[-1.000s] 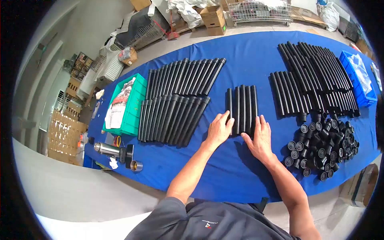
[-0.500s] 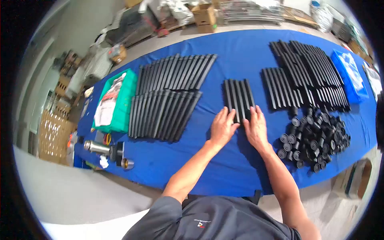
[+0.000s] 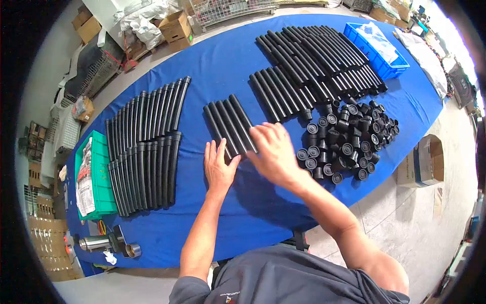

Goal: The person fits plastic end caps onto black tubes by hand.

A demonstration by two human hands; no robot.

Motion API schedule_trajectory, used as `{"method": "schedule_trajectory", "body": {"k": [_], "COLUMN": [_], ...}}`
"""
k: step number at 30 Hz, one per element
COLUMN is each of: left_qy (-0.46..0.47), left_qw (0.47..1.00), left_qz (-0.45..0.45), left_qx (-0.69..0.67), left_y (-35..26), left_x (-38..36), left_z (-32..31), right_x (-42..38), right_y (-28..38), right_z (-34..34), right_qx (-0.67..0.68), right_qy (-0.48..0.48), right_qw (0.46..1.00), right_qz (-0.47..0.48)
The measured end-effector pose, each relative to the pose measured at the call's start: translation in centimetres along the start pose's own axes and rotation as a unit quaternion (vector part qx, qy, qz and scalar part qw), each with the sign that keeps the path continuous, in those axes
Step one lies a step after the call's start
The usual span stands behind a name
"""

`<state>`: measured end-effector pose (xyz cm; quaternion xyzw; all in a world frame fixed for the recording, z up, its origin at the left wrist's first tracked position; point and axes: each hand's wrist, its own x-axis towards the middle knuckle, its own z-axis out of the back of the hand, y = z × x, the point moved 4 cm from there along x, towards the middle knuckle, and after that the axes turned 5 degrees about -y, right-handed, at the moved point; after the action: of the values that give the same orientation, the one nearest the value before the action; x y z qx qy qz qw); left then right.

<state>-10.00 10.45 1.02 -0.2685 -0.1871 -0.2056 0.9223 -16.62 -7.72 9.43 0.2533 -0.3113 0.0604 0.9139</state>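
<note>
Several black tubes (image 3: pixel 228 124) lie side by side in a small row on the blue tablecloth. My left hand (image 3: pixel 219 164) rests at their near left ends, fingers spread, thumb and fingertips touching the tubes. Over the near right end of the same row is my right hand (image 3: pixel 275 151), slightly blurred and with its fingers stretched out; I see nothing held in it. To its right sits a heap of black round caps (image 3: pixel 347 147), lying in mixed directions. Two rows of black tubes with collared ends (image 3: pixel 144 152) lie at the left.
More black tubes (image 3: pixel 314 61) are laid out at the back right, beside a blue crate (image 3: pixel 395 70) with plastic bags. A green crate (image 3: pixel 104 202) stands at the left edge. Near it are a steel flask (image 3: pixel 95 243) and a cup (image 3: pixel 133 250). A cardboard box (image 3: pixel 422 164) is on the floor.
My view has turned to the right. My right hand has lifted from beside the tubes and shifted over their near right end; my left hand stays at their near ends.
</note>
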Motion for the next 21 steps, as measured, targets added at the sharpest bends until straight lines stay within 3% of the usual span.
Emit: {"method": "schedule_trajectory", "body": {"k": [1,3,5,6,9,10,14,21], "left_qy": [0.000,-0.019,-0.019,-0.080,-0.052,-0.058,-0.027,-0.023], "left_qw": [1.000,0.999,0.997,0.990,0.995,0.995,0.997,0.996], "left_qz": [0.007,-0.017,-0.026,-0.073,-0.023,-0.018,0.030,0.032], "left_qx": [-0.004,-0.020,-0.066,-0.092,-0.083,-0.081,-0.058,-0.078], "left_y": [0.1,0.2,-0.9,-1.1,-0.7,0.1,1.1,0.9], "left_x": [0.0,-0.1,1.0,1.0,0.6,0.3,-0.8,-0.8], "left_z": [-0.1,-0.9,0.6,1.0,1.6,0.8,-0.9,-0.6], "right_x": [1.0,3.2,3.6,3.3,1.5,2.1,1.6,1.8], "right_y": [-0.8,-3.8,-9.4,-10.9,-16.2,-15.3,-16.0,-16.0], "right_z": [1.8,4.8,5.4,5.6,3.3,3.2,2.5,2.7], "right_qx": [-0.034,-0.201,-0.263,-0.281,-0.320,-0.327,-0.342,-0.330], "right_qy": [0.048,0.054,0.097,0.135,0.168,0.198,0.148,0.156], "right_qw": [0.997,0.974,0.942,0.928,0.919,0.900,0.912,0.911], "right_qz": [-0.052,-0.093,-0.183,-0.204,-0.159,-0.211,-0.171,-0.195]}}
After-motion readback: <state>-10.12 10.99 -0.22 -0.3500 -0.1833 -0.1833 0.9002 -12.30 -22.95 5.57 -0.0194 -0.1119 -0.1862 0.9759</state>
